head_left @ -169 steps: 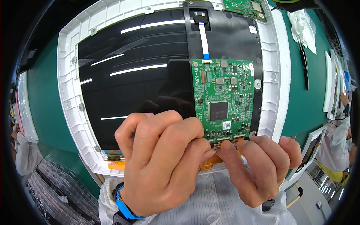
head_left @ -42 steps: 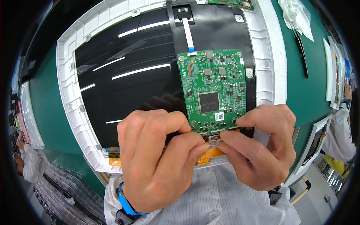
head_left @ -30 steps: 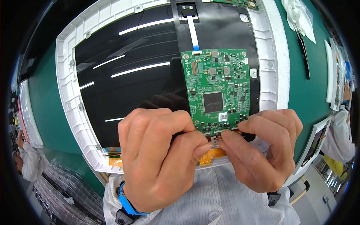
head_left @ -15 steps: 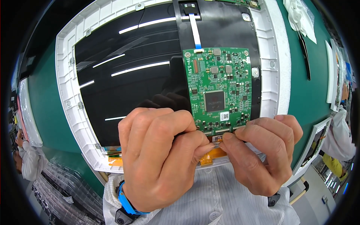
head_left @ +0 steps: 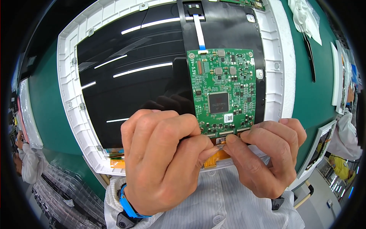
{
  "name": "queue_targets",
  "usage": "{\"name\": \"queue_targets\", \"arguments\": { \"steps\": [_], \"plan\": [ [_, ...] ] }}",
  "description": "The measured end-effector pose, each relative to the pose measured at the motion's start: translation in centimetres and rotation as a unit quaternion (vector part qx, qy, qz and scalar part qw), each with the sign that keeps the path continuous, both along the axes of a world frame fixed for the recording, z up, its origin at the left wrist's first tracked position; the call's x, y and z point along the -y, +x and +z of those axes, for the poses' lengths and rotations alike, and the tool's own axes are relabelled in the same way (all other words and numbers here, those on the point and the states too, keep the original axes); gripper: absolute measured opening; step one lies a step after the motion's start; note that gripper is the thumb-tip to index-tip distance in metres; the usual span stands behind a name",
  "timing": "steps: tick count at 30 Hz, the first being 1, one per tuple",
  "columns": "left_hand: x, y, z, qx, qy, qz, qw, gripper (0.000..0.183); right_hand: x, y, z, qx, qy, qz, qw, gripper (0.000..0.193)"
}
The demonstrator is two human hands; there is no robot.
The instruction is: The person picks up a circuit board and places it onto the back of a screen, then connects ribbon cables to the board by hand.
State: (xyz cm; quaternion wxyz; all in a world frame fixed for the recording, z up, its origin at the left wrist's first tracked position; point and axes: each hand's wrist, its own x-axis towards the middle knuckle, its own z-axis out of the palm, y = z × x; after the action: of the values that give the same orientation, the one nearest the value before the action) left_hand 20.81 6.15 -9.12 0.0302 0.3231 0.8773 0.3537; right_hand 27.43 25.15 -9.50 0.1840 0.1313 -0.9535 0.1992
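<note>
A green circuit board lies on the right part of a black panel, set in a white plastic frame. At the board's lower edge, an orange flex cable runs to a row of connectors. My left hand is closed, its thumb and forefinger pinching the cable's left side. My right hand pinches from the other side, thumb and fingertips beside a small label on the cable. The fingers partly hide the cable's end, so its seating cannot be seen. A white ribbon cable joins the board's top edge.
Dark tweezers lie on the green mat to the right, by a white cloth. Another framed unit stands at the lower right. Clear plastic trays are at lower left. Other people in white sleeves work at both sides.
Both hands keep their pinch at the board's lower edge, with only slight finger shifts. The frame and board have moved very slightly to the right.
</note>
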Motion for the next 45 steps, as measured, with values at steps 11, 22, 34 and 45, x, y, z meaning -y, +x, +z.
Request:
{"name": "queue_targets", "arguments": {
  "steps": [11,22,34,45],
  "plan": [
    [0.0,0.0,-0.2,-0.012,0.009,0.000,1.000,0.022,-0.1,0.7,-0.4,-0.010,0.020,-0.007,1.000,0.037],
    [-0.2,-0.2,0.0,-0.008,0.004,0.012,1.000,0.023,0.3,0.5,0.0,-0.002,0.018,-0.026,1.000,0.036],
    [0.0,-0.3,0.1,0.017,0.005,0.005,1.000,0.023,0.4,0.3,0.0,-0.009,0.017,-0.024,1.000,0.034],
    [0.1,-0.1,-0.1,0.006,0.006,0.000,1.000,0.023,0.0,-0.4,-0.2,0.027,-0.048,0.006,0.998,0.031]
  ]
}}
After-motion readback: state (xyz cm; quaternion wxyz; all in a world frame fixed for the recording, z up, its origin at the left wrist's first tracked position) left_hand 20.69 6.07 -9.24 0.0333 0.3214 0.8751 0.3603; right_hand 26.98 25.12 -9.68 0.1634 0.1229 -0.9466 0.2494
